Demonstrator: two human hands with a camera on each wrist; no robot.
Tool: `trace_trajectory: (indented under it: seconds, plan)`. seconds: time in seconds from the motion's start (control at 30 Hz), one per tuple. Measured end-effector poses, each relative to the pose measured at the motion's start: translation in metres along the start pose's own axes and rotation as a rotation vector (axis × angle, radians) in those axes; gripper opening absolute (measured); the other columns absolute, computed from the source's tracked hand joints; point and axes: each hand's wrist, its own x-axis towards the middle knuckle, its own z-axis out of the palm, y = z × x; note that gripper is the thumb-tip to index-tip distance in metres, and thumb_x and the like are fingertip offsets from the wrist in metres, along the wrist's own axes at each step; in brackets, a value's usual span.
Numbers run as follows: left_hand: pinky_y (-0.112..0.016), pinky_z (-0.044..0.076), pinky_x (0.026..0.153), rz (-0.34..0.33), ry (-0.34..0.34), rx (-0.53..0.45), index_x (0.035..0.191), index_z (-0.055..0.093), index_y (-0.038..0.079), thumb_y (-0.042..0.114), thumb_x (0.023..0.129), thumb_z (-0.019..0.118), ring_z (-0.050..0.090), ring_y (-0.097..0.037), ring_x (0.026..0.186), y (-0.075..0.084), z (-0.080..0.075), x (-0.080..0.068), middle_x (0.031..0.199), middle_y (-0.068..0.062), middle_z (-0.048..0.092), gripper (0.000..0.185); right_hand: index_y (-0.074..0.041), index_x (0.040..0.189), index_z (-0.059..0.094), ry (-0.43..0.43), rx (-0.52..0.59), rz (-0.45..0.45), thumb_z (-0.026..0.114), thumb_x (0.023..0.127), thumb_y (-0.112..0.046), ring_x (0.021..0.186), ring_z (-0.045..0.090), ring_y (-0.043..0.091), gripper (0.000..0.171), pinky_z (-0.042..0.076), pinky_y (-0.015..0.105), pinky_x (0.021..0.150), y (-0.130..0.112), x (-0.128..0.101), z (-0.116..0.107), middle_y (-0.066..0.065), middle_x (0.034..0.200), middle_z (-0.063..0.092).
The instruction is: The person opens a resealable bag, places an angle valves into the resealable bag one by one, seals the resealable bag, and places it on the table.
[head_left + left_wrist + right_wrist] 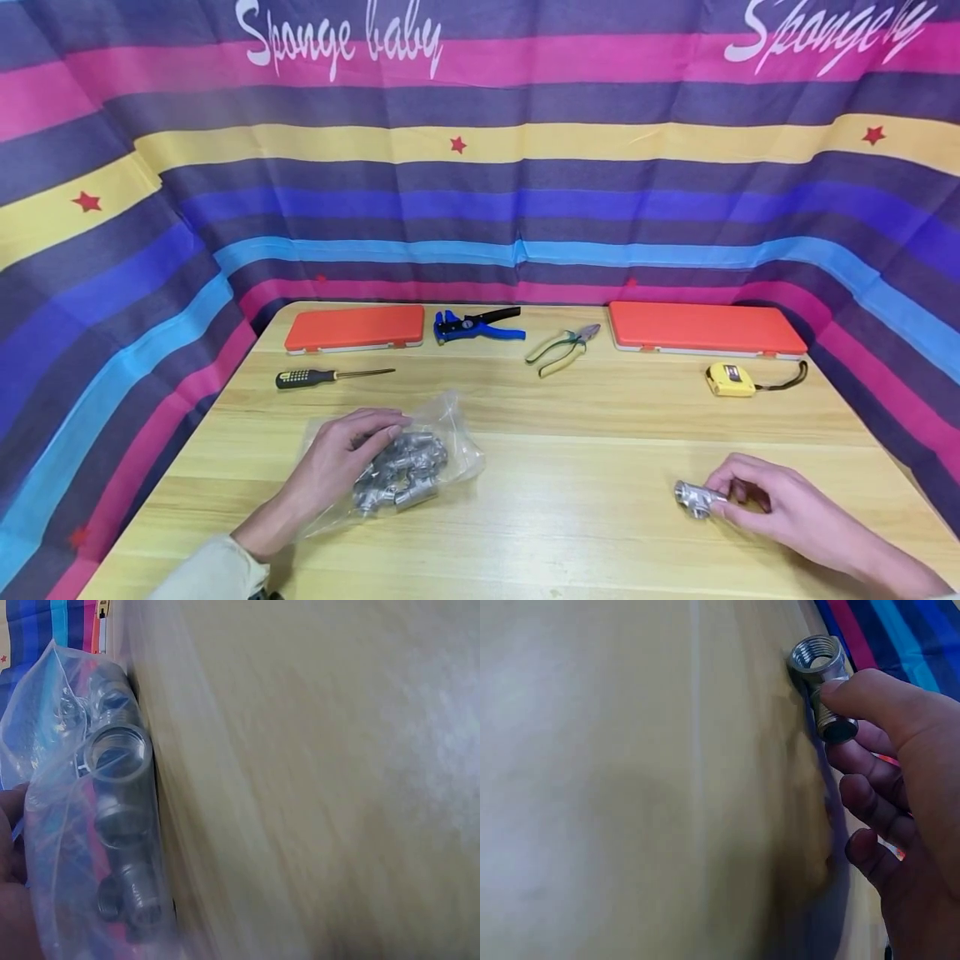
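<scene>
A striped cloth [480, 167] is hanging around the wooden counter [585, 433]. Two orange cases [355, 327] are lying along the counter's far edge, centre frame. At lower left, the left hand [337, 458] is resting flat-fingered on a bag of fittings [401, 467]. At lower right, the right hand [772, 500] is pinching a metal fitting [693, 498] against the counter.
</scene>
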Motion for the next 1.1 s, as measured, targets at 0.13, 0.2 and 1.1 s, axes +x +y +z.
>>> trace_trajectory:
  seconds: [0.13, 0.2, 1.1]
  plan:
    - [-0.044, 0.063, 0.105, 0.013, 0.0, -0.006, 0.122, 0.083, 0.028, 0.018, 0.106, 0.073, 0.074, -0.024, 0.124, 0.0, 0.001, 0.0, 0.131, 0.0, 0.079, 0.022, -0.038, 0.105, 0.072, 0.03, -0.001, -0.01, 0.088, 0.092, -0.011, 0.076, 0.055, -0.001, 0.034, 0.043, 0.019, 0.059, -0.007, 0.023, 0.006, -0.021, 0.087, 0.062]
    - [-0.045, 0.062, 0.106, 0.01, -0.001, -0.009, 0.122, 0.083, 0.028, 0.018, 0.106, 0.073, 0.074, -0.024, 0.124, 0.0, 0.002, 0.0, 0.131, 0.0, 0.079, 0.021, -0.038, 0.105, 0.072, 0.031, 0.004, -0.015, 0.088, 0.093, -0.014, 0.077, 0.055, 0.0, 0.031, 0.044, 0.02, 0.06, -0.013, 0.04, 0.011, -0.021, 0.088, 0.063]
    - [-0.043, 0.063, 0.105, 0.001, -0.008, -0.011, 0.124, 0.083, 0.027, 0.017, 0.106, 0.072, 0.073, -0.021, 0.124, -0.004, 0.0, 0.001, 0.131, 0.004, 0.078, 0.023, -0.014, 0.11, 0.075, -0.243, 0.124, -0.186, 0.08, 0.101, -0.026, 0.084, 0.057, 0.004, 0.017, 0.056, 0.02, 0.076, -0.153, 0.222, 0.152, -0.006, 0.095, 0.066]
